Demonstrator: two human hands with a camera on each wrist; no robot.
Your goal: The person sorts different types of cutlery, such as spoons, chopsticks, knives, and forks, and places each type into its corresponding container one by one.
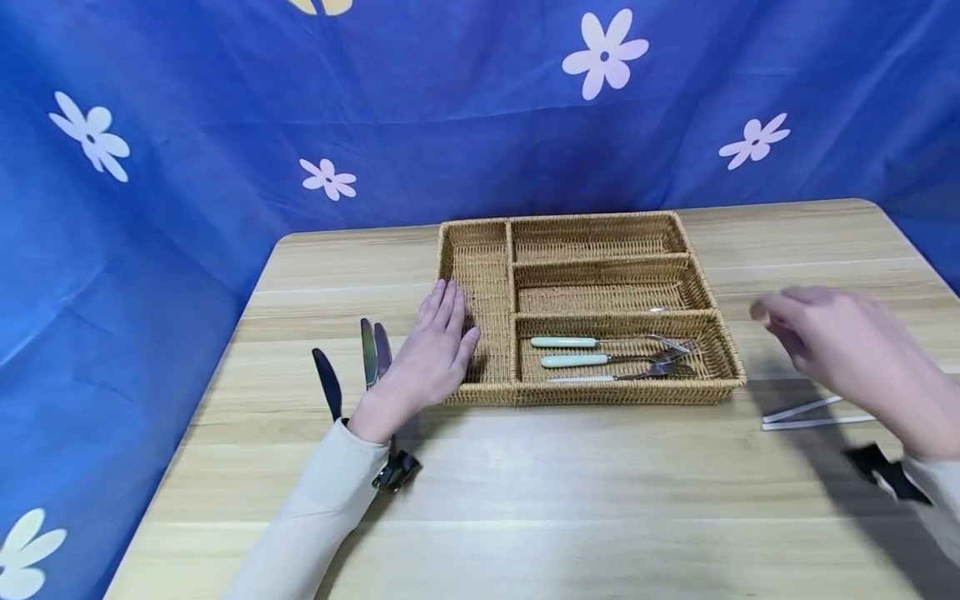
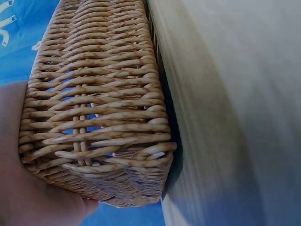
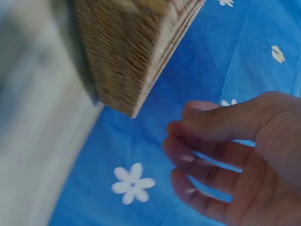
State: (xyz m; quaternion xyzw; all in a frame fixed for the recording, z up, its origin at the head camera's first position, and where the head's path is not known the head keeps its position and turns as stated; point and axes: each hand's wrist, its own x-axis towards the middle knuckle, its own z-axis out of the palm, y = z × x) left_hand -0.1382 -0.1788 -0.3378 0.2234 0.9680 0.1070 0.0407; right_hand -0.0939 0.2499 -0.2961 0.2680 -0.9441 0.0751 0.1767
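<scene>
My left hand point(image 1: 431, 354) rests on the left rim of a wicker tray point(image 1: 517, 396), fingers straight and laid over the wall. In the left wrist view the woven wall point(image 2: 94, 103) fills much of the frame beside that hand. My right hand point(image 1: 847, 342), blurred in the head view, is raised off the tray's right side. Its fingers point(image 3: 207, 169) are loosely bent in the right wrist view, with nothing visible between them. Below it lie two thin white sticks point(image 1: 787, 424), partly covered by the hand. Several metal utensils with pale green handles point(image 1: 573, 361) lie in the tray's front right compartment.
Dark-bladed table knives point(image 1: 327, 383) lie left of the tray, their lower ends hidden by my left arm. Wicker dividers point(image 1: 600, 262) split the tray into compartments. A blue flowered cloth point(image 1: 450, 108) hangs behind the wooden table point(image 1: 570, 500).
</scene>
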